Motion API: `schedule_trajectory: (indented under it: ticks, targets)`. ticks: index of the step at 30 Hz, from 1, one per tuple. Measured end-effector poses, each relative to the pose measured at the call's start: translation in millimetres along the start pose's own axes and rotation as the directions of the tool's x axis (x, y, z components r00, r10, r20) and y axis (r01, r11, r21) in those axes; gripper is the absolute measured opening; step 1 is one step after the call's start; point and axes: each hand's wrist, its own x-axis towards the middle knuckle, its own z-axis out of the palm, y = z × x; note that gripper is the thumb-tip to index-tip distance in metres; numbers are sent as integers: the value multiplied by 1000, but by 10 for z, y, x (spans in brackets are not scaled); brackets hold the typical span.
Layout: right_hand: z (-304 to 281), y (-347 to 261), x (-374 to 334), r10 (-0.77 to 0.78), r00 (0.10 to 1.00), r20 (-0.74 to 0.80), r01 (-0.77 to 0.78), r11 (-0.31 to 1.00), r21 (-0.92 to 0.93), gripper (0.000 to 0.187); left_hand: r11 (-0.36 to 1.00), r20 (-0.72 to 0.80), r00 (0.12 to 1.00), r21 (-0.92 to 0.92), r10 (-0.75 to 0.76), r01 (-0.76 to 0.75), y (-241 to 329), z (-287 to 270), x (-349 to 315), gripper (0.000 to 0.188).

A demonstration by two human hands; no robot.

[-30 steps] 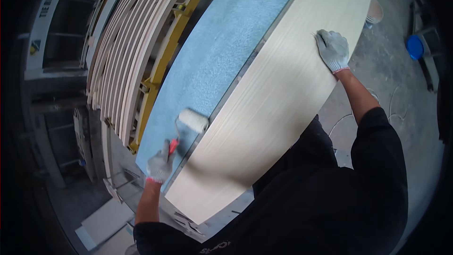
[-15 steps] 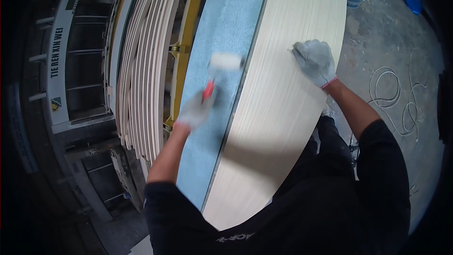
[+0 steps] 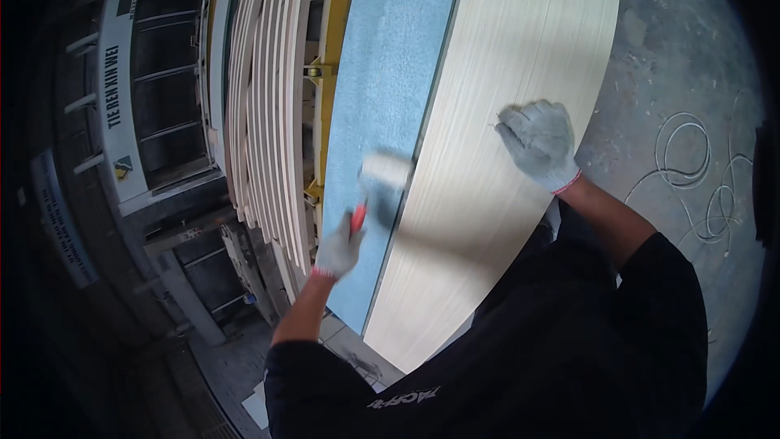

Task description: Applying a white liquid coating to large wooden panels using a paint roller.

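Grey floor, pale panel, blue board, left hand gripping roller

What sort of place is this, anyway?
Probably a woodworking or panel workshop: a row of long, pale boards sits beside a yellow metal frame, a wood-grain panel lies alongside a blue panel, and the gloved left hand holds a paint roller.

Workshop with stacked wooden boards
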Motion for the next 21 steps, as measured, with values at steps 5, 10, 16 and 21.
schedule_trajectory:
  ticks: [5, 10, 16, 21]
  targets:
    - [-31, -2, -3, 59, 992, 114, -49, 995, -91, 15, 999, 68, 997, -21, -44, 46, -207, 80, -259, 63]
    - [-78, 54, -97, 76, 992, 100, -77, 997, 11, 16, 1000, -60, 998, -20, 0, -1, 1501, -980, 1373, 64]
    - [35, 11, -24, 14, 1000, -3, -14, 995, 103, 16, 951, -325, 942, -255, 88, -177, 2828, -2263, 3523, 54]
    - [60, 139, -31, 79, 997, 22, -82, 988, 132, 16, 894, -286, 931, -319, 226, -315, 2924, -2194, 3432, 48]
